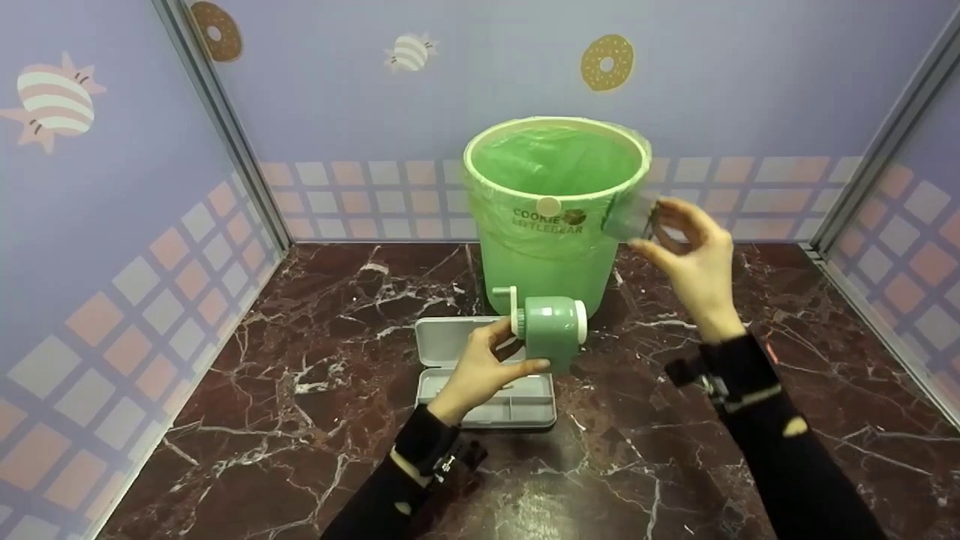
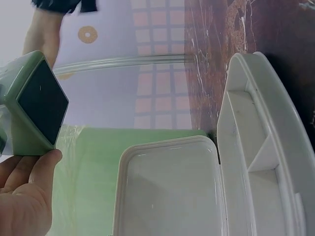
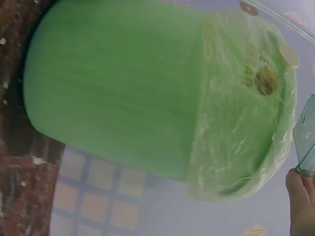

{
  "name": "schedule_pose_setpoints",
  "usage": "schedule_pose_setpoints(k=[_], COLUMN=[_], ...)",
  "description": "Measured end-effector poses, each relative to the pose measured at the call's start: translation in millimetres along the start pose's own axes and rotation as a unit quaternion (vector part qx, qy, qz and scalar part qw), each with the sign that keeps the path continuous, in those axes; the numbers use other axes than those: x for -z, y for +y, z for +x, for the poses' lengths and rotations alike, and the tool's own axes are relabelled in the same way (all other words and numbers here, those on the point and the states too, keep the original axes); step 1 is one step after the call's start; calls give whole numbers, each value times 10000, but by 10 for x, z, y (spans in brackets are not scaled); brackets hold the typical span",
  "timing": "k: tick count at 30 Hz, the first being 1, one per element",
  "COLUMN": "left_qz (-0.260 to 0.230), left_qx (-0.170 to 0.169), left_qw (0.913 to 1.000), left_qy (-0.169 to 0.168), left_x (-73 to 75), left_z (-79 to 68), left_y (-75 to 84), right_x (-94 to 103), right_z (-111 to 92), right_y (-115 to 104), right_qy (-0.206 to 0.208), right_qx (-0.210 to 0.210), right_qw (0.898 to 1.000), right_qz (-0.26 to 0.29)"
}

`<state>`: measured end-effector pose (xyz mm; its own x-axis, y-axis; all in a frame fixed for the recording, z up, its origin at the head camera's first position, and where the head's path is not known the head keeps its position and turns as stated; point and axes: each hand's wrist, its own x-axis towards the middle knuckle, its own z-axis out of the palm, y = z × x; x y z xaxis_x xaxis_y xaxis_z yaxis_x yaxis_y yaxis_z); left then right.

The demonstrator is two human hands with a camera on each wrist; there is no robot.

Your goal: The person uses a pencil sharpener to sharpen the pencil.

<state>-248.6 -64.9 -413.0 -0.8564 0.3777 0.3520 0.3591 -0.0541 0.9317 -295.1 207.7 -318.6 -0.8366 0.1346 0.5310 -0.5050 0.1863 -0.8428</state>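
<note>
My left hand (image 1: 480, 375) grips a green hand-crank pencil sharpener (image 1: 551, 330) by its side, holding it up over the open grey pencil case (image 1: 448, 343). The white crank points up and left. In the left wrist view, the dark square base of the sharpener (image 2: 44, 103) shows. My right hand (image 1: 703, 266) pinches a clear, bluish plastic shavings drawer (image 1: 628, 216) by its edge. That drawer is beside the right front of the green trash can (image 1: 540, 262), just below its rim, and only part of it (image 3: 306, 140) appears in the right wrist view.
A thin clear bag (image 3: 221, 123) lines the trash can and folds over its rim. The pencil case lies in front of the can, its lid raised and its tray (image 2: 261, 142) divided into compartments. Patterned walls (image 1: 360, 112) enclose the dark marbled table (image 1: 300, 420).
</note>
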Motion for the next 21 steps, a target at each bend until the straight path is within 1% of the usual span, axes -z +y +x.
schedule_pose_setpoints(k=[2, 4, 9, 11, 15, 18, 21], left_qz=[8, -29, -83, -59, 28, 49, 31], left_qx=[-20, -46, -79, -71, -6, 31, 22], left_qw=[10000, 10000, 9999, 9999, 9998, 9997, 9998], left_qy=[15, 26, 55, 85, 194, 236, 206], left_x=[10, 22, 65, 80, 94, 97, 94], left_z=[6, 11, 6, 3, 2, 0, 0], left_y=[-2, 3, 22, 26, 33, 39, 44], right_x=[31, 55, 62, 36, -40, -80, -102], right_z=[-167, -322, -619, -702, -813, -872, -920], right_y=[109, 216, 423, 476, 533, 542, 536], right_qy=[-26, -135, -619, -816, -1093, -1271, -1476], right_qx=[-136, -258, -436, -454, -466, -485, -513], right_qw=[9999, 9995, 9969, 9955, 9929, 9907, 9877], right_qz=[-49, -88, -196, -177, 72, 62, 43])
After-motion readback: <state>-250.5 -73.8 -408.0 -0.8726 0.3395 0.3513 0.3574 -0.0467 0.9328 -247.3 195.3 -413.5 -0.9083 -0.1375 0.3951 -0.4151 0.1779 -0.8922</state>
